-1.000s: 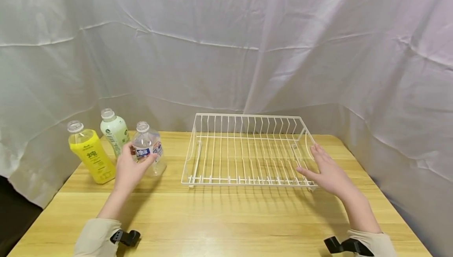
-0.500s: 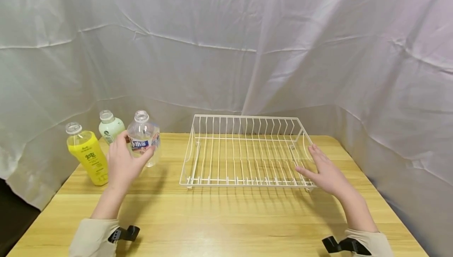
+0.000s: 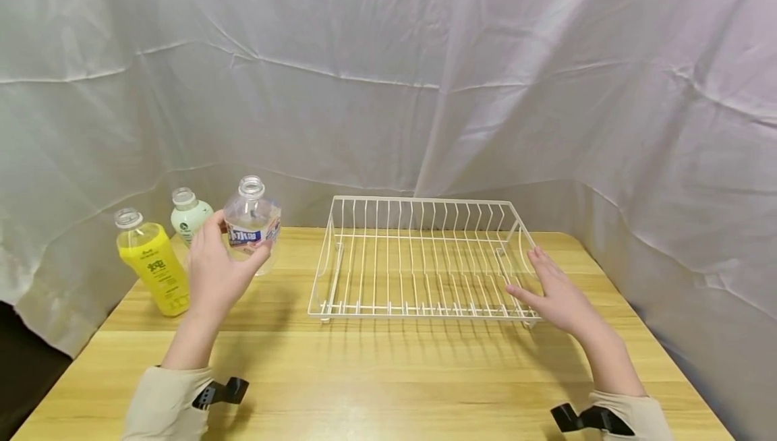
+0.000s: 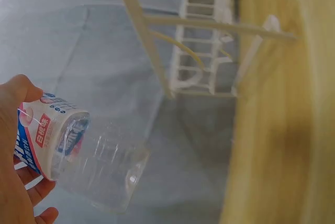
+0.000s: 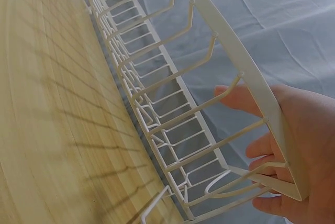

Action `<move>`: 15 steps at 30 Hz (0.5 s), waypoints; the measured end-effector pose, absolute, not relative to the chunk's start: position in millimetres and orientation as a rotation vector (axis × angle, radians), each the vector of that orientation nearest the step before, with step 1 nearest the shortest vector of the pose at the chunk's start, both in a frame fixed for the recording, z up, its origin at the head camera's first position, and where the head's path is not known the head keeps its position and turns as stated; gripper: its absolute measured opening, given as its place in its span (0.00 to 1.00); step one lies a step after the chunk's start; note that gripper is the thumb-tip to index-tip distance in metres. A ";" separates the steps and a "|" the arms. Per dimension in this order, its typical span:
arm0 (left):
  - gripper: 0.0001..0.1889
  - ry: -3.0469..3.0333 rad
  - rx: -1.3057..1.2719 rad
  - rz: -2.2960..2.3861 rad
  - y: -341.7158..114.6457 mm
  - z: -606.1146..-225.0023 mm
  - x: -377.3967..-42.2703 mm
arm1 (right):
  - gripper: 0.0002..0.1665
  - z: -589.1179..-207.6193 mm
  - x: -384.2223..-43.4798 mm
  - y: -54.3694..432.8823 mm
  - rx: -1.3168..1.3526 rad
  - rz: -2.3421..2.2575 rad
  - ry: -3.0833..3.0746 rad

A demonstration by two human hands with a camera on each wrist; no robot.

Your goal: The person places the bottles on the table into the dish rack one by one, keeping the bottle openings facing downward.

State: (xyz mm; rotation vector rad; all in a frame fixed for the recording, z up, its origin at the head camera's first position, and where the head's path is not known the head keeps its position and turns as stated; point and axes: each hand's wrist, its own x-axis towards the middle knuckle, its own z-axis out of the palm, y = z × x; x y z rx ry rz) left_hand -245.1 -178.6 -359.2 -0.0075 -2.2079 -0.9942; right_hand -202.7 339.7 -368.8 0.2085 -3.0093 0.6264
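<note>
In the head view a clear plastic bottle (image 3: 251, 225) with a blue, white and pink label is up off the table, roughly upright and uncapped. My left hand (image 3: 217, 266) grips it round the label; the left wrist view shows the thumb (image 4: 26, 89) on one side and fingers on the other, with the bottle's see-through base hanging apart from the wood. At the right end of a white wire dish rack (image 3: 419, 259), my right hand (image 3: 561, 296) rests with fingers extended and thumb spread. The right wrist view has this hand (image 5: 309, 140) against the rack's end frame (image 5: 243, 75), partly behind the wires.
Left of the held bottle stand a yellow bottle (image 3: 154, 269) and a pale green bottle (image 3: 190, 215), the green one partly hidden by my left hand. The wooden table (image 3: 388, 373) carries everything. A grey-white curtain (image 3: 388, 90) hangs along the back and sides.
The clear bottle, gripped by my left hand, has risen from the table beside the other bottles, and lately shifted slightly right. My right hand stays at the rack's right end.
</note>
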 end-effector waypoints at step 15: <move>0.38 -1.925 -0.310 -0.883 -109.0 -325.8 -246.2 | 0.57 -369.0 -203.6 340.8 0.223 0.614 -3.002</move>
